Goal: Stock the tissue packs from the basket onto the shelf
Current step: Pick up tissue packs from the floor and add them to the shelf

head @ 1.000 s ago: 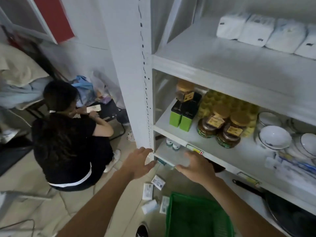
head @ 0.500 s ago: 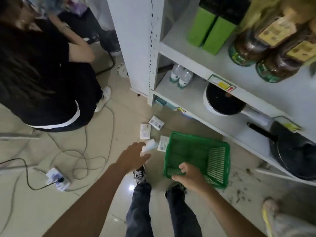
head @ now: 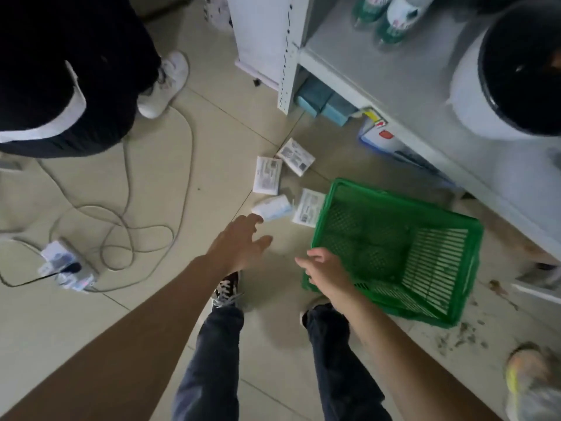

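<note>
A view straight down from head height onto a pale tiled floor (head: pixel 188 302). A green plastic basket (head: pixel 443 302) sits on the floor to the right of centre, its mesh bottom showing with nothing visible inside it. Four white tissue packs lie on the tiles just left of the basket: one tissue pack against the basket (head: pixel 309 208) touches its left wall, a rumpled tissue pack (head: pixel 274 209) lies beside that one, a flat tissue pack (head: pixel 268 175) lies farther away, and a tilted tissue pack (head: pixel 295 156) is farthest, near the shelf post.

The left hand (head: pixel 239 244) reaches toward the rumpled pack, its fingers (head: pixel 253 220) spread and released, the tips just short of or barely at the pack's near end; which one cannot be told. The right hand (head: pixel 326 268) hovers at the basket's near left corner, fingers loosely curved and released, grasping nothing.

A white shelf (head: pixel 394 77) runs along the right and far side, holding two green and white bottles (head: pixel 385 16) and a white pot with a black inside (head: pixel 516 71). Far left, a person in black (head: pixel 69 71) crouches. A power strip (head: pixel 65 267) and looped grey cables (head: pixel 127 214) lie on the floor to the left. The wearer's dark trousers and shoes (head: pixel 226 288) show at the near edge.
</note>
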Available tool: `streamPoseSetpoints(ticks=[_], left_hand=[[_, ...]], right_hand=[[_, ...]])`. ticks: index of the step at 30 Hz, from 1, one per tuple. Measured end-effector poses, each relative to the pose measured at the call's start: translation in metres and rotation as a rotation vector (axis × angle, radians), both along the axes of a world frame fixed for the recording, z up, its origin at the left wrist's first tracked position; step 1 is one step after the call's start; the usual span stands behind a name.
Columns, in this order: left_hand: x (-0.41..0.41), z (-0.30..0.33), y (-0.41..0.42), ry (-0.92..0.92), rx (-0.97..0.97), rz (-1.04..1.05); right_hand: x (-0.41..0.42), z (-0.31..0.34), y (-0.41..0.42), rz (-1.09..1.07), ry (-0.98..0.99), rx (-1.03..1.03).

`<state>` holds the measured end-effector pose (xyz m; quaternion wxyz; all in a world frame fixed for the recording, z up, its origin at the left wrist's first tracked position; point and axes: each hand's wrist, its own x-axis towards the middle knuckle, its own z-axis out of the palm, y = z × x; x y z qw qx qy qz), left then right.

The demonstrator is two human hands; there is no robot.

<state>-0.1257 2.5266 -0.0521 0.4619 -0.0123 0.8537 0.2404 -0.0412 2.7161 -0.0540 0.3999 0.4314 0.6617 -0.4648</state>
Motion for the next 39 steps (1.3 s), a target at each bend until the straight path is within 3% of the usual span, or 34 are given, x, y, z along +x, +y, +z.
streamPoseSetpoints(ticks=[6, 14, 21, 28, 34, 39], left_hand=[[-0.006, -0.101, -0.007, 0.013, -0.051, -0.092], [-0.018, -0.206, -0.012, 0.074, -0.151, -0.227], [-0.031, -0.265, 0.002, 0.220, -0.124, -0.289], [-0.035, -0.304, 0.009, 0.171, -0.078, -0.226], [-0.035, -0.319, 0.012, 0.208, -0.093, -0.157], [-0.021, -0.335, 0.011, 0.128, -0.088, -0.074]], right_hand=[[-0.032, -0.114, -0.030, -0.068, 0.032, 0.035], [-0.045, -0.230, -0.041, -0.049, -0.079, 0.165], [-0.066, -0.294, -0.030, -0.126, 0.033, 0.373], [-0.051, -0.334, 0.014, -0.074, 0.158, 0.525], [-0.047, -0.343, 0.059, -0.119, 0.114, 0.245], [-0.052, -0.350, 0.042, -0.269, 0.103, 0.188]])
